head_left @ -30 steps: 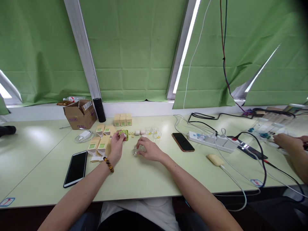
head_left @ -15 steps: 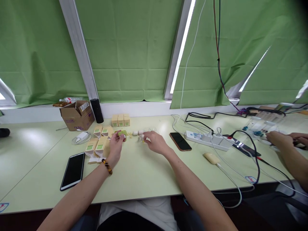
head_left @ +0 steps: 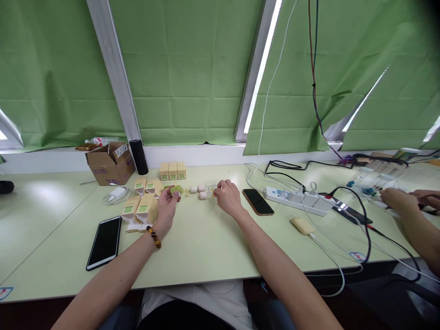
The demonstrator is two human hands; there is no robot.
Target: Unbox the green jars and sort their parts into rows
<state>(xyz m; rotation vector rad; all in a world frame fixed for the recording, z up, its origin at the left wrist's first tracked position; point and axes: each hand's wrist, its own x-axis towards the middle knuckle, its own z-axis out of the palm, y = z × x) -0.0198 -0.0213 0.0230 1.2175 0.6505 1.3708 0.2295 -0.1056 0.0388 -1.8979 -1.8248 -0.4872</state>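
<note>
My left hand (head_left: 167, 206) is closed around a small light-green piece (head_left: 176, 189), whose exact kind I cannot make out. Small yellow pieces (head_left: 186, 192) lie just right of it. Beyond them stand several short pale-pink cylinders (head_left: 202, 195), with clear plastic pieces (head_left: 210, 185) beside them. My right hand (head_left: 228, 197) is at the right of the cylinders, fingertips pinched together at a clear and yellowish bit that is too small to name. Open tan cardboard boxes with green labels (head_left: 147, 207) stand left of my left hand.
Three small closed boxes (head_left: 172, 170) stand at the back. Left are a phone (head_left: 104, 243), a coiled white charger (head_left: 117, 195), a brown carton (head_left: 110, 165) and a black cylinder (head_left: 138, 157). Right are another phone (head_left: 258, 202), a power strip (head_left: 297, 200), cables and another person's hands (head_left: 400, 200).
My right hand has moved right, away from the pink cylinders, and a cylinder it covered now shows on the table. My left hand stays nearly in place with the green piece.
</note>
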